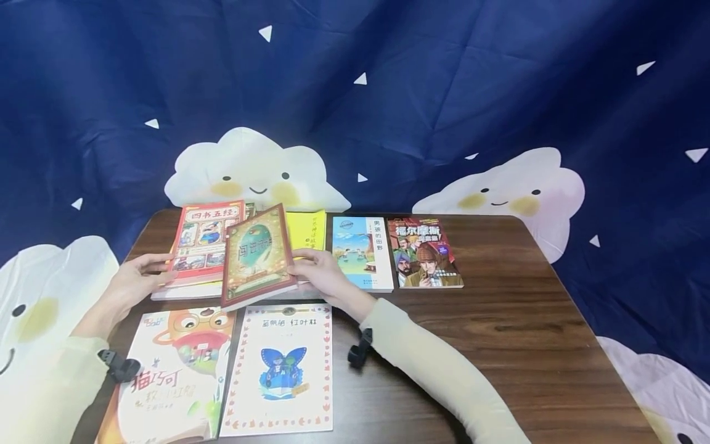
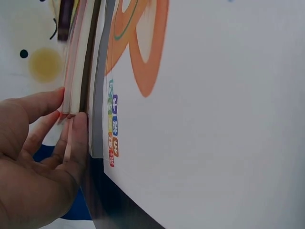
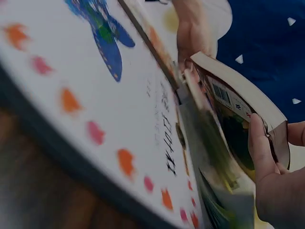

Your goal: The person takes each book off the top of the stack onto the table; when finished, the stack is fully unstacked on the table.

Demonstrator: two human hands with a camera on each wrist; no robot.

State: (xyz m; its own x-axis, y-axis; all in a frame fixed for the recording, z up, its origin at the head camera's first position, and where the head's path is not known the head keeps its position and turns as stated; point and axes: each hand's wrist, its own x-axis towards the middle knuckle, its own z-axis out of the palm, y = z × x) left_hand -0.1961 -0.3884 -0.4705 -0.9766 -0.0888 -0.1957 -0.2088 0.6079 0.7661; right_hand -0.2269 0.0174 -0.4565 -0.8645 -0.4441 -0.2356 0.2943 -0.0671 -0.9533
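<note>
We are seeing the left hand [image 1: 133,283], nearly closed, pinching the glossy red book [image 1: 202,237]; a thick, rectangular brown-bordered paperback [image 1: 257,259] is slanting, partly hiding the yellow book [image 1: 313,225], the curled right hand [image 1: 324,276] gripping the paperback's edge.

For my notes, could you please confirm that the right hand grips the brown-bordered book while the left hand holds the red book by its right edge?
Not quite: the left hand holds the red book by its left edge, not its right, as the head view shows. The right hand does grip the brown-bordered book.
</note>
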